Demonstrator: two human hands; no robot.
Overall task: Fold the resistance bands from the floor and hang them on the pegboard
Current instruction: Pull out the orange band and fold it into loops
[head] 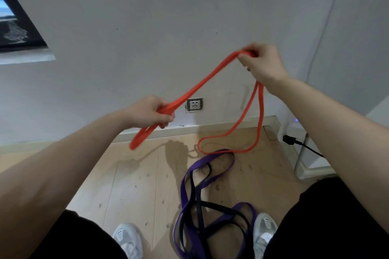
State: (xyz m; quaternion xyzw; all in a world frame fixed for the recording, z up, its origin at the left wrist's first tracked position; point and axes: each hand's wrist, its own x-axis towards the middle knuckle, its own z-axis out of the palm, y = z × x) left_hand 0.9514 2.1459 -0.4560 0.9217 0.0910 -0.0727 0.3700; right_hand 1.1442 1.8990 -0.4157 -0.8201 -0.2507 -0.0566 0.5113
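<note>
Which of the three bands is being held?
The orange band, gripped by the left hand and right hand. The purple band and black band lie tangled on the floor.

Both forearms were bare, no sleeves, watch or rings visible on the left hand (pixel 147 111) or right hand (pixel 261 65). Black fabric legwear (pixel 328 216) covered both thighs. White mesh-panelled sneakers (pixel 128 239) with grey side ribbing were worn on both feet.
</note>
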